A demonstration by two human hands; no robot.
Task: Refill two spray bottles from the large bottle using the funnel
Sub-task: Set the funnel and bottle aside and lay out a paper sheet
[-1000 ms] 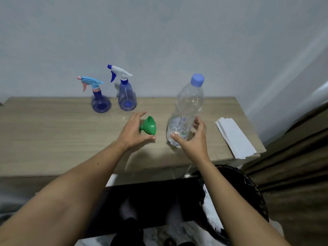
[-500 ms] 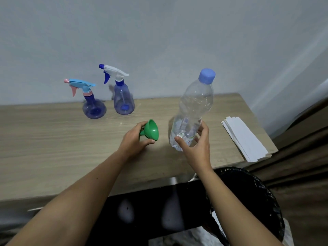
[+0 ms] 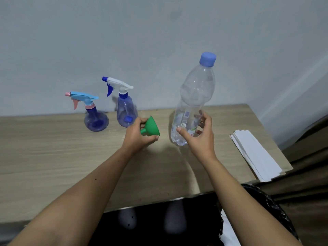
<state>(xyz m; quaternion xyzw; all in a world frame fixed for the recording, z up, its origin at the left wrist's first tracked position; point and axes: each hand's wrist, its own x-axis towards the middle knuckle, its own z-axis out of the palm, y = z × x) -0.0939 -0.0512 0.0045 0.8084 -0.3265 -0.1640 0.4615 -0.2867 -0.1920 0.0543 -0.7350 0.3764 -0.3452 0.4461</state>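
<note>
Standing farthest to the left of the large bottle, near the wall, is a round-bodied blue spray bottle with a light blue and pink trigger head, upright on the wooden counter. Just beside it, closer to the large bottle, a taller blue spray bottle with a white and dark blue trigger head also stands upright; both nozzles point away from the large bottle. The left hand comes next, just in front of the taller spray bottle, its fingers and thumb curled round the green funnel, which is tilted with its wide mouth turned toward the large bottle and its spout tucked into the hand. A clear gap separates the funnel from the large bottle. The large bottle itself is clear plastic with a blue cap screwed on, leaning a little, its base at the counter; whether it rests on the surface or is lifted just off it cannot be told. The right hand wraps the lower part of the bottle, thumb on the near side and fingers curled round the far side. Well to the right of the large bottle, a stack of white paper sheets lies at the counter's edge. Below the counter on that side, a dark bin with a black liner shows.
</note>
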